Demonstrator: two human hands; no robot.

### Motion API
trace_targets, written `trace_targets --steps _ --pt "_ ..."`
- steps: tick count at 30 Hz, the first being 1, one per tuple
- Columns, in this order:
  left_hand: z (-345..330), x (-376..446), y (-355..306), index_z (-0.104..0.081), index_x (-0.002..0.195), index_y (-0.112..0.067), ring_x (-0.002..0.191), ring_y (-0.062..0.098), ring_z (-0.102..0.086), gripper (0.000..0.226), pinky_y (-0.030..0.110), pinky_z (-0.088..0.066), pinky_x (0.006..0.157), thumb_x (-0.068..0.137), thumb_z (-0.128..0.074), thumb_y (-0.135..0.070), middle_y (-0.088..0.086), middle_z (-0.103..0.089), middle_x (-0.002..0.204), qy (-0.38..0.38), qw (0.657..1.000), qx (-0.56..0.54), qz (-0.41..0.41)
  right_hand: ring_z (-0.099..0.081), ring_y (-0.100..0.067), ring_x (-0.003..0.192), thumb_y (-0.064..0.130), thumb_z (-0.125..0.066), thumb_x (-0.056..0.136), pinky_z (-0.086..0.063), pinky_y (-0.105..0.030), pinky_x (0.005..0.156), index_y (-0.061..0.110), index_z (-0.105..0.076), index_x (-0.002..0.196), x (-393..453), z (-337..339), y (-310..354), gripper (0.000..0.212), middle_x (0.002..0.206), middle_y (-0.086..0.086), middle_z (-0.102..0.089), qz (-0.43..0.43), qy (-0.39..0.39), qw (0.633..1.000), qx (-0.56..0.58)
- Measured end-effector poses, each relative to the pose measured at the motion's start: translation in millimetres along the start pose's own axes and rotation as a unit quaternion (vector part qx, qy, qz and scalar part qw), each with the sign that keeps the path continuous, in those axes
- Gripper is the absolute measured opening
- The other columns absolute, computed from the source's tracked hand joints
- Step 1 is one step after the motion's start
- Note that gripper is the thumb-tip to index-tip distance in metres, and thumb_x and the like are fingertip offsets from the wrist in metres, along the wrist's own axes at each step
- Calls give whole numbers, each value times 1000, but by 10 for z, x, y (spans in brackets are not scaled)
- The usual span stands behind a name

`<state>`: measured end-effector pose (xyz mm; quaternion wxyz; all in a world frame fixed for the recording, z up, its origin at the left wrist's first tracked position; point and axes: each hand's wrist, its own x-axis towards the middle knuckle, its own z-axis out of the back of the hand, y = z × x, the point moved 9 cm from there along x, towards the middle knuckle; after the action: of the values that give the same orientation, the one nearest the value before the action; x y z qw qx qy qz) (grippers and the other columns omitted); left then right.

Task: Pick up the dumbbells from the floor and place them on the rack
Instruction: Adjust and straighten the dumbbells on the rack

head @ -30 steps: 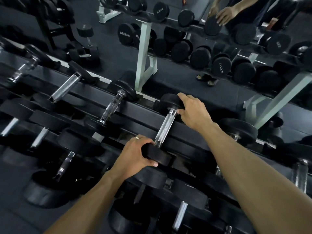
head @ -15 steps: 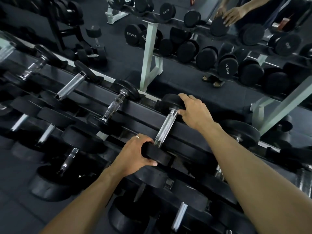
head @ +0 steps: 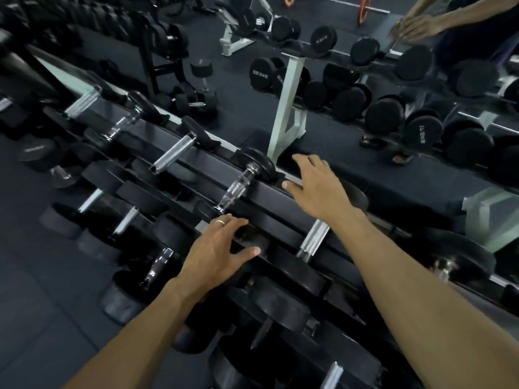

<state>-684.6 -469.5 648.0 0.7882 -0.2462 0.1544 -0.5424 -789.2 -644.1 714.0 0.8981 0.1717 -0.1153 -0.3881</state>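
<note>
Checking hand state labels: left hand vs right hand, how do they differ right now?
The left hand wears a ring; the right hand shows none. The left is over the rack's near edge, the right at its far edge by the mirror. Both have spread fingers and grip nothing; the dumbbell lies between them.

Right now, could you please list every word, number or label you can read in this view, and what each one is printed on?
"SS'2KG", mirrored in the mirror: end cap of a large black dumbbell.
"13 2KG", also mirrored: end cap of a dumbbell on the lower shelf.
White print on another dumbbell cap: too blurred to read.
Faint print on the near-rack dumbbell at left: unreadable.
</note>
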Motion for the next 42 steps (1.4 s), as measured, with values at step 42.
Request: trace_targets --steps 42 --pt "172 806 1249 -46 139 -27 115 8 -46 78 20 -35 95 71 -80 -45 -12 -47 128 124 989 -67 -38 -52 -30 117 22 -54 95 -47 -39 85 12 -41 138 1009 -732 580 46 130 -10 -52 -74 1 993 -93"
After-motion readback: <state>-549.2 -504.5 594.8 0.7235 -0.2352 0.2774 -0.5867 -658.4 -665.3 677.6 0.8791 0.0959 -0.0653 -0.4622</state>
